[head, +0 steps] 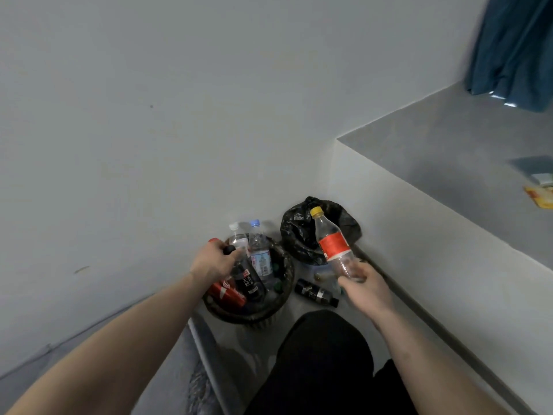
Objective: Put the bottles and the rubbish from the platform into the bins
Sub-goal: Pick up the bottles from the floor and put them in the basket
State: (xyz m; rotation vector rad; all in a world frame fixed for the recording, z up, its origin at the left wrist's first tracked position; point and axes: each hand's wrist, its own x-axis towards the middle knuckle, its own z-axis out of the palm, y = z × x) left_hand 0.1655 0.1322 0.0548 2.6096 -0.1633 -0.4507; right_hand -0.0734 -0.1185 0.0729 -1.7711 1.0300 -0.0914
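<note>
L hand (211, 260) grips black-cap bottle (247, 278); R hand (366, 284) grips yellow-cap bottle (332, 242).

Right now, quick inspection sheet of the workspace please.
Surface: grey raised platform on the right, grey floor below.
Job's things: round dark basket bin holding several plastic bottles; black-bagged bin beside it; small dark bottle lying on the floor between them.
Clutter: yellow packet and other small items at the platform's right edge.
Grippers: left hand grips a black-capped dark bottle over the basket; right hand holds a clear yellow-capped, red-labelled bottle.
Cables: nothing seen.
Surroundings: pale wall, blue curtain.
</note>
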